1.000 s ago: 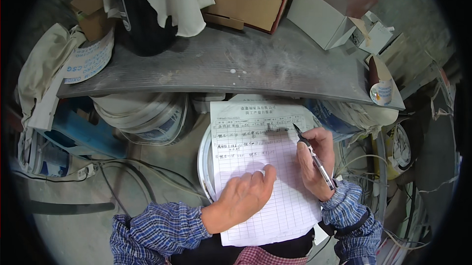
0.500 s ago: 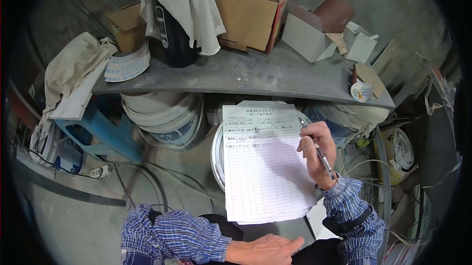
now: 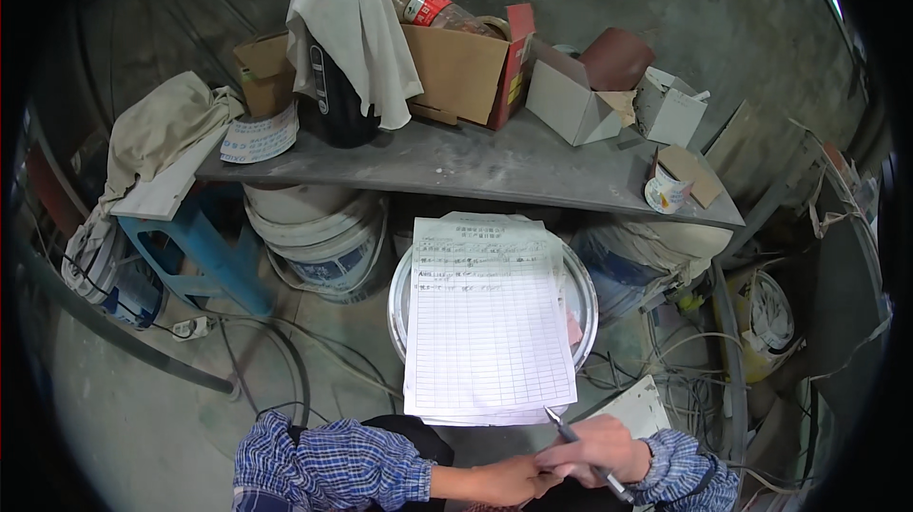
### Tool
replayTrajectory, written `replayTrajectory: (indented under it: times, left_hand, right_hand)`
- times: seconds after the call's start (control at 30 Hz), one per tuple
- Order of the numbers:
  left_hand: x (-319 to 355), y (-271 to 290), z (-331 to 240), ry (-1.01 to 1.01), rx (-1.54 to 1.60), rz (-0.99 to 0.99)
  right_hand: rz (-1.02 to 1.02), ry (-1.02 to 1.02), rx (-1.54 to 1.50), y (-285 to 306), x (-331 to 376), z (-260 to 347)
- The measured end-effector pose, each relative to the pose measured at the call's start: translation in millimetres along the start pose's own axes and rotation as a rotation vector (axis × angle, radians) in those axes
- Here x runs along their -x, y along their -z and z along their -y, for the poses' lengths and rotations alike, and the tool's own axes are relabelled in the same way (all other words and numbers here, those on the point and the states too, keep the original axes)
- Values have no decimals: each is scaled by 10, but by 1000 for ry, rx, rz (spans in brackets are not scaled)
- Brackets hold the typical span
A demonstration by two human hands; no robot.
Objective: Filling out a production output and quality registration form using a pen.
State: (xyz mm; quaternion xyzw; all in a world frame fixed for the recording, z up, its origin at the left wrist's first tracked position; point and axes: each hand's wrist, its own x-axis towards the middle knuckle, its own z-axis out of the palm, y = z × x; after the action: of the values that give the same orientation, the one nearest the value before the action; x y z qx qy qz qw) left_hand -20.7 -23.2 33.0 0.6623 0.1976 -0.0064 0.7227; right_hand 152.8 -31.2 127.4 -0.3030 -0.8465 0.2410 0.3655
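A stack of printed form sheets (image 3: pixel 492 331) with a grid and some handwriting in its upper rows lies on a round metal lid (image 3: pixel 584 298) in front of me. Just below its lower right corner, my right hand (image 3: pixel 592 448) grips a dark pen (image 3: pixel 569 429), the tip pointing up toward the paper's edge. My left hand (image 3: pixel 509 482) reaches across from the left and meets the right hand, touching or overlapping it. Its fingers are partly hidden there, so whether they are spread or closed does not show.
Behind the paper runs a grey bench (image 3: pixel 456 165) bearing a cloth-draped black container (image 3: pixel 342 98), a cardboard box (image 3: pixel 456 75) with a plastic bottle, and white boxes (image 3: pixel 571 98). Below are white buckets (image 3: pixel 323 251), a blue stool (image 3: pixel 204 251), and hoses and cables (image 3: pixel 295 355) on the floor.
My right hand with the pen has come down from the sheet's upper right side to below its lower corner, meeting my left hand. The view has shifted slightly.
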Motion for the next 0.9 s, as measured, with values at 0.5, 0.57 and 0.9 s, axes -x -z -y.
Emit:
replayTrajectory:
  times: [0.5, 0.57, 0.9]
  left_hand:
    - [-189, -44, 504, -351, 73, 42]
    - [-167, -50, 488, -355, 80, 26]
    - [-229, -46, 444, -458, -29, -171]
  right_hand:
    - [408, 45, 173, -109, -6, -201]
    - [285, 46, 98, -218, 142, -201]
    - [130, 81, 24, -434, 467, -291]
